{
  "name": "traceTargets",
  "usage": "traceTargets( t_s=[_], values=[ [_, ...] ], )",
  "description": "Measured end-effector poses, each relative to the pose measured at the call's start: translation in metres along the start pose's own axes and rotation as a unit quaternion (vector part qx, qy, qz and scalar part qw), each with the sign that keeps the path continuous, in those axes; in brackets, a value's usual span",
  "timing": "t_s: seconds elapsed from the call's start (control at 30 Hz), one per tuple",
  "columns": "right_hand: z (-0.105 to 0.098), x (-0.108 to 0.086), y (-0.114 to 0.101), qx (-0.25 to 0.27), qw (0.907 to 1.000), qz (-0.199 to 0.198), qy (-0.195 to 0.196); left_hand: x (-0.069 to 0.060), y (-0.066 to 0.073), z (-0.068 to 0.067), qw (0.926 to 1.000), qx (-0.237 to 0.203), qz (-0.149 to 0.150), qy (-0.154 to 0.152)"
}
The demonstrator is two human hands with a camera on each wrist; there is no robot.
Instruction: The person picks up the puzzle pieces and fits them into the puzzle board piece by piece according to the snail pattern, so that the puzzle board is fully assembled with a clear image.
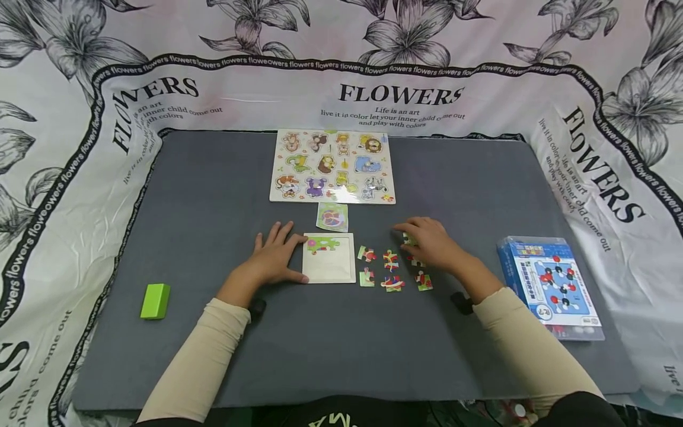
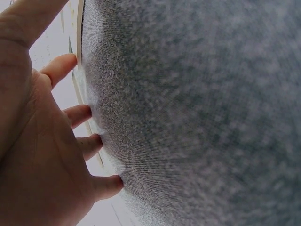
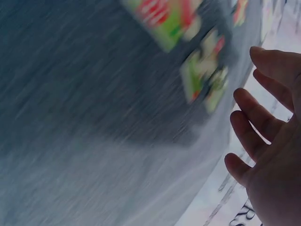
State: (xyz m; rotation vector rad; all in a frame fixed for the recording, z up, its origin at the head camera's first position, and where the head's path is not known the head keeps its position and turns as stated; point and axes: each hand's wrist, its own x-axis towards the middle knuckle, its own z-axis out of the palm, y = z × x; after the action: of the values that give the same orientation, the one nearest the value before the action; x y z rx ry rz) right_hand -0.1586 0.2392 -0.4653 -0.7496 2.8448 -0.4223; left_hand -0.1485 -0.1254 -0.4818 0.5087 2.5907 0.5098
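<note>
A small white puzzle tray (image 1: 329, 270) lies mid-table, with green and pink jigsaw pieces (image 1: 322, 243) fitted along its top left. My left hand (image 1: 269, 261) is at its left side, fingers spread, thumb and index fingertip at the edge. To the right of the tray lie several loose jigsaw pieces (image 1: 392, 284) in red, green and white. Over the rightmost ones hovers my right hand (image 1: 434, 244), partly covering them. In the right wrist view its fingers (image 3: 254, 113) are loosely bent, apart from the blurred pieces (image 3: 204, 66), and hold nothing.
A picture card (image 1: 332, 217) lies just above the tray, below a white board of cartoon animals (image 1: 344, 166). At the right stands a blue boxed molecule set (image 1: 555, 284). A green block (image 1: 155, 301) sits at the left. Floral cloth (image 1: 256, 98) surrounds the grey tabletop.
</note>
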Motion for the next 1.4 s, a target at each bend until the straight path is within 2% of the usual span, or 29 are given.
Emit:
traceTargets(
  t_s=[0.27,0.73,0.93,1.2,1.4],
  values=[
    [0.002,-0.010,0.022,-0.004,1.0000,0.003,0.008,-0.001,0.001,-0.002,1.0000,-0.004,0.000,0.000],
    [0.001,-0.010,0.025,0.003,0.9999,0.002,0.010,0.000,-0.001,0.000,1.0000,-0.003,0.001,0.004],
    [0.004,-0.009,0.027,-0.009,0.9996,-0.004,0.025,-0.001,-0.001,0.000,0.9999,-0.006,0.004,0.008],
    [0.008,0.001,0.018,-0.011,0.9986,-0.031,0.042,-0.002,-0.004,-0.001,0.9999,0.003,-0.012,-0.003],
    [0.007,0.016,-0.005,0.002,0.9966,-0.069,0.045,0.002,0.000,0.001,1.0000,0.006,-0.004,0.000]
  ],
)
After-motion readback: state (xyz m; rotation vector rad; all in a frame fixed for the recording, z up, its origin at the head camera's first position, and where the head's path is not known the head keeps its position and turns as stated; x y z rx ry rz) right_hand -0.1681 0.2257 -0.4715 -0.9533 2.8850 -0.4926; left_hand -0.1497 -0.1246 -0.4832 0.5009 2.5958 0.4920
